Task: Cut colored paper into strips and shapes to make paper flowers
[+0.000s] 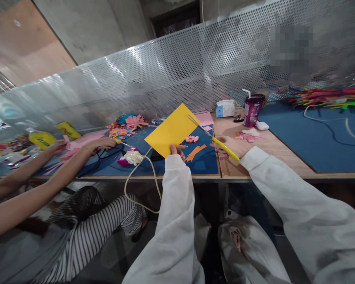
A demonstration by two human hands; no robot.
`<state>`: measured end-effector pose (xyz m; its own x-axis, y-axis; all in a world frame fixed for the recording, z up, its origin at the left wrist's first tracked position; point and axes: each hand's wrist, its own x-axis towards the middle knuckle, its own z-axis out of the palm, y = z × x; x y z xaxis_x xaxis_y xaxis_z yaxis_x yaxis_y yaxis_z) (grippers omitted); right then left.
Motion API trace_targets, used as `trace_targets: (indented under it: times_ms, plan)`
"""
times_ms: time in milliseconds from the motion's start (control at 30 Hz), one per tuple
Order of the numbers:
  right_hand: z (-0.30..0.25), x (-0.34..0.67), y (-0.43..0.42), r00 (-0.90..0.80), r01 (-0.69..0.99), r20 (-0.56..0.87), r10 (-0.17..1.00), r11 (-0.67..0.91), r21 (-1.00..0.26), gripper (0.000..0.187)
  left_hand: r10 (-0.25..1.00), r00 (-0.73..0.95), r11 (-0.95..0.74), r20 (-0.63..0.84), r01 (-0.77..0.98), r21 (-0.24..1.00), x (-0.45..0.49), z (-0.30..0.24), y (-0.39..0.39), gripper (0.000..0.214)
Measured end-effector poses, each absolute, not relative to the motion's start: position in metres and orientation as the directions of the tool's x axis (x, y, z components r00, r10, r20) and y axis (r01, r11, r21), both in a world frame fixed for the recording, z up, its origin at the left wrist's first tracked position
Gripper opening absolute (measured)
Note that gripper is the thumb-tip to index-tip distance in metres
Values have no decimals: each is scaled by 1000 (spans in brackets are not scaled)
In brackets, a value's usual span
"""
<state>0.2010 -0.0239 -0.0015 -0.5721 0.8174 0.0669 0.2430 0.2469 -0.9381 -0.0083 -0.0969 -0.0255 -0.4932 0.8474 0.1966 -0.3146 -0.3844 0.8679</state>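
Observation:
My left hand [178, 150] pinches the lower corner of a yellow sheet of paper [171, 130], thumb on top, holding it tilted above the table. In my right hand [235, 146] is a pair of scissors [225, 149] with yellow handles. Their blades point up and left, across the sheet's right edge; whether they are cutting I cannot tell. Orange paper strips [195, 153] and a pink paper flower [192, 139] lie on the blue mat just right of my left hand. Pink scraps [248, 136] rest beyond my right hand.
To the left, a co-worker's hand [109, 142] holds a yellow-handled tool near a white and magenta flower [133, 157]; a cable loops off the table edge. Behind stand a purple cup [253, 111], a tissue pack [225, 108] and a perforated metal screen [177, 63]. Pipe cleaners [328, 96] lie far right.

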Motion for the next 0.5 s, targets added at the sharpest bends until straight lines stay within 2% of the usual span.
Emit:
trace_targets:
  times_ms: [500]
  plan:
    - [-1,202,-23,-538,391,93,838,346,-853,33,848,-493,-369,195,-284,885,-8,-24,-98,57]
